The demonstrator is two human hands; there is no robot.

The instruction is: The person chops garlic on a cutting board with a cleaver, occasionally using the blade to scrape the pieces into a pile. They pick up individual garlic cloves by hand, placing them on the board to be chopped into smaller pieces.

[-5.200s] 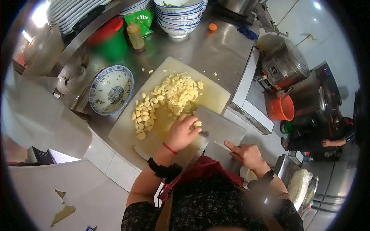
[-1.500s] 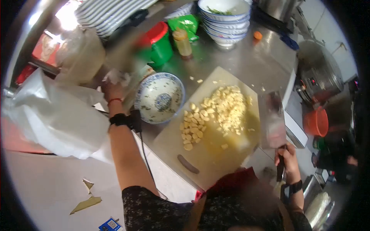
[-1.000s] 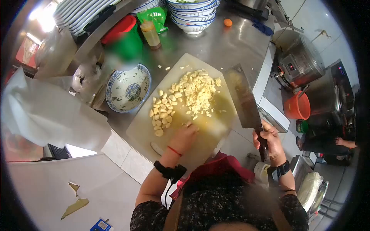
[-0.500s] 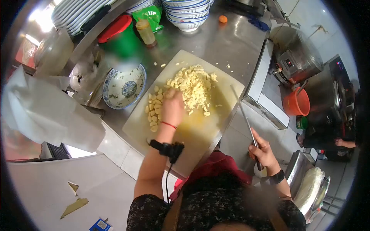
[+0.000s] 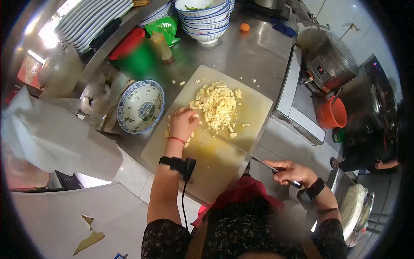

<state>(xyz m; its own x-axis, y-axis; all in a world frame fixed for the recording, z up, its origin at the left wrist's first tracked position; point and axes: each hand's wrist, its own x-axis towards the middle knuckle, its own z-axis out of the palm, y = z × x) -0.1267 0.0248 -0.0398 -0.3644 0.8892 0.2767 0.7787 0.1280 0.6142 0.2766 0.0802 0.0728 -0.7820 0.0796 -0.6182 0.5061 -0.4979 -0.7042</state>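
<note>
A pale cutting board [image 5: 209, 175] lies on the steel counter, with a heap of chopped garlic [image 5: 217, 105] on its far half. My left hand [image 5: 184, 124] is curled over the whole garlic cloves [image 5: 186, 143] left of the heap. Its fingers are bent round some of them, and it hides most of the pile. In my right hand [image 5: 294, 172], off the board's right edge, is a kitchen knife [image 5: 264, 162] gripped by the handle. Its thin blade reaches left over the board, below the heap.
A blue-and-white bowl [image 5: 141, 108] with green bits inside stands left of the board. Behind are stacked bowls [image 5: 206, 26], a sauce bottle [image 5: 163, 48], a green bag [image 5: 164, 29] and a small orange fruit [image 5: 245, 27]. An orange bucket [image 5: 331, 113] sits at the right.
The knife has swung from beyond the board's right edge to point left across the board. My left hand has moved slightly left and down, over the whole cloves.
</note>
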